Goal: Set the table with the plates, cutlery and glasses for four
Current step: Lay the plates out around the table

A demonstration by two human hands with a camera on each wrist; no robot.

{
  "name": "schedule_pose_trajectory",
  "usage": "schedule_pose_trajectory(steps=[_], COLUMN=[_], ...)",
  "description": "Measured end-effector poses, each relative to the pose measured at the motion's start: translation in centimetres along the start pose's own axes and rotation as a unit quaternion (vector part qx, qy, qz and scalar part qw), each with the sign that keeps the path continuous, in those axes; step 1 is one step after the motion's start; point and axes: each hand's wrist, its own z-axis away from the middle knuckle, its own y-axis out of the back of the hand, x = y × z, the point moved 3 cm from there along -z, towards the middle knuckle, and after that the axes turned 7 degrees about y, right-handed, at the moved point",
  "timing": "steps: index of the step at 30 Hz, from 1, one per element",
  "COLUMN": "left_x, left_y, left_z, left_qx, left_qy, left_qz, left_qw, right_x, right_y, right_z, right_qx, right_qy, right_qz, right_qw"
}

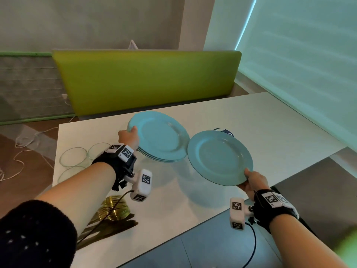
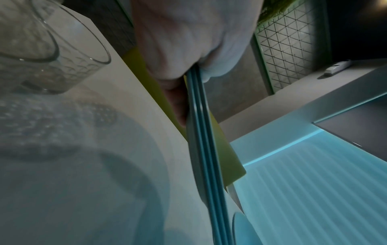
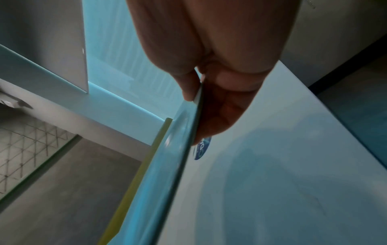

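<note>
You have four blue plates: a stack of three (image 1: pixel 160 138) at centre frame and a single plate (image 1: pixel 219 157) to its right. Three glasses (image 1: pixel 72 156) stand at left; the gold cutlery (image 1: pixel 114 211) at lower left is too piled to count.

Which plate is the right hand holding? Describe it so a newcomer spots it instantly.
Start at the white table in front of the green bench back. Two sets of light blue plates hover above it: a stack gripped by the left hand, and beside it a single plate. The single plate is the one meant: alone, tilted, pinched at its near rim by the right hand.
</note>
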Motion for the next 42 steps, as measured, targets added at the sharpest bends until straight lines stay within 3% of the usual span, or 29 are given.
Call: schedule_pose_trajectory(steps=[7, 13, 22, 32, 42], left_x=[-0.2, -0.3, -0.5, -0.9, -1.1], left_y=[0.8, 1.7, 1.9, 0.3, -0.7], left_z=[-0.5, -1.1, -2.3, -2.3, -2.2], left_qx=[0.059, 0.045, 0.013, -0.029, -0.044], left_qy=[0.021, 0.013, -0.003, -0.010, -0.005], left_qz=[-0.025, -0.039, -0.018, -0.020, -0.028], left_qw=[0.998, 0.998, 1.000, 0.999, 0.999], right_x=[2.8, 6.6, 10.4, 11.7, 11.7], right_y=[0.3, -0.3, -0.5, -1.3, -1.9], right_z=[-1.7, -0.9, -0.2, 0.8, 0.8], right_qx=[0.002, 0.007, 0.023, 0.035, 0.015], right_qy=[-0.015, -0.054, -0.088, -0.138, -0.133], right_qz=[0.065, 0.122, 0.106, 0.117, 0.159], right_qw=[0.998, 0.991, 0.990, 0.983, 0.978])
